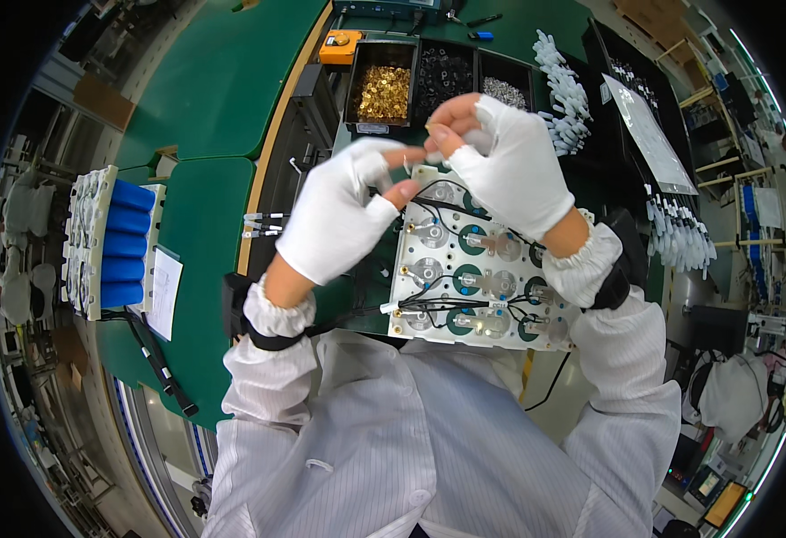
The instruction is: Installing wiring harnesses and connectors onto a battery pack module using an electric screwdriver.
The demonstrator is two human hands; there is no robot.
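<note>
My left hand (344,211), in a white glove with bare fingertips, hovers over the far left corner of a white perforated battery holder plate (451,260). Its thumb and forefinger are apart. Beside it, my right hand (518,161), gloved alike, has thumb and forefinger pinched together. A tiny yellowish bit shows at that pinch, too small and blurred to name. The two hands' fingertips nearly meet. Below them, the plate carries clear round pieces, metal tabs and a bundle of black wires (447,303) with white tags. My hands hide part of its far edge.
Beyond my hands stand black bins of brass-coloured parts (384,92), black parts (445,73) and silver parts (503,91). White connectors (565,85) lie at the right. On the left, a green table (203,224) bears a pack of blue cells (127,242) and a paper sheet (164,291).
</note>
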